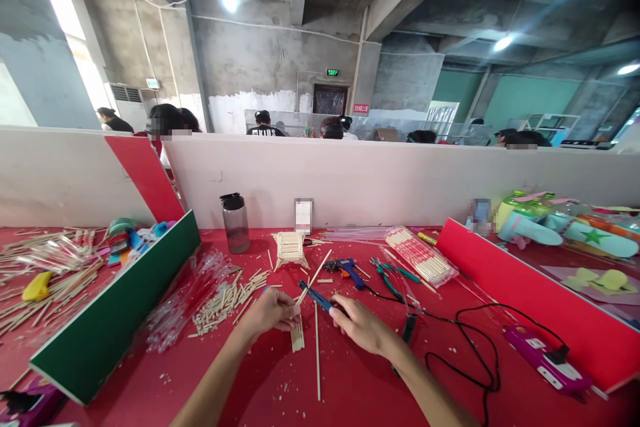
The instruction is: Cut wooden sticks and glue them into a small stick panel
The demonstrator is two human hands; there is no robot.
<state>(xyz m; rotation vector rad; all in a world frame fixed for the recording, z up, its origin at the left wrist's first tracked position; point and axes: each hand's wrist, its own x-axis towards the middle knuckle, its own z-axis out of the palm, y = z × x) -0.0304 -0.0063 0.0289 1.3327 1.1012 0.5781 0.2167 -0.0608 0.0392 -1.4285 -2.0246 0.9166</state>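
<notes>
My left hand is closed on a thin wooden stick, which slants up and to the right from its fingers. My right hand grips a blue utility knife, its front end touching or very near that stick. Just below my left fingers lies a flat row of short sticks set side by side. One long stick rests on the red table between my hands. Farther back stands a small stool-like model made of sticks.
A glue gun, green-handled pliers and a bag of sticks lie to the right. Black cable runs to a purple power strip. Cut stick pieces are piled left. A bottle stands behind; green and red dividers flank.
</notes>
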